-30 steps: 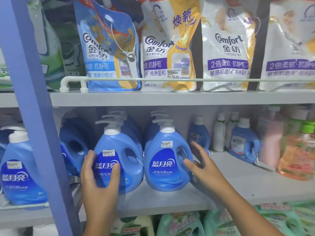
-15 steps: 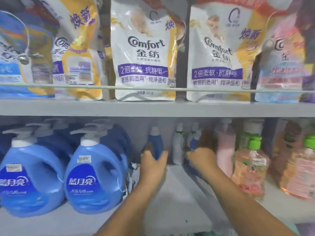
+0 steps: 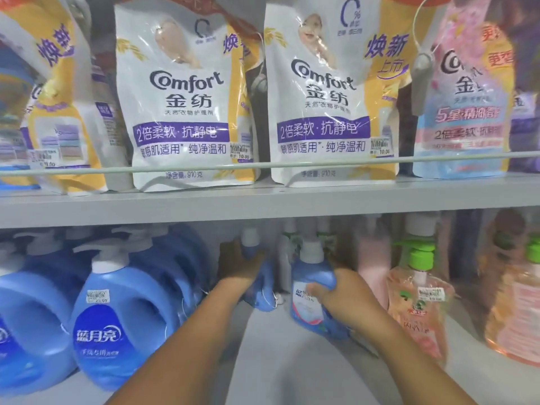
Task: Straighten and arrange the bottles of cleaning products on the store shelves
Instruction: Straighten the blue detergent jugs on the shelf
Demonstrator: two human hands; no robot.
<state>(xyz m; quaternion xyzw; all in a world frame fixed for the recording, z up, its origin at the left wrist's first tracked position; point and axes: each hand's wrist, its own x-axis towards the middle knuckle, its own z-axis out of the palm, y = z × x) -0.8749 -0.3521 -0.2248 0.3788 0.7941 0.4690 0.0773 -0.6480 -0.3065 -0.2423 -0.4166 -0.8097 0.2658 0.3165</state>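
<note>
Blue bottles [image 3: 312, 276] behind the jug [image 3: 122, 325]: right hand [image 3: 342, 290] clamps one tilted, left hand [image 3: 245, 267] wraps another; dragging could topple neighbours.

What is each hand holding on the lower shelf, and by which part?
The right hand grips a small blue bottle around its body. The left hand grips another small blue bottle farther back, near its shoulder.
</note>
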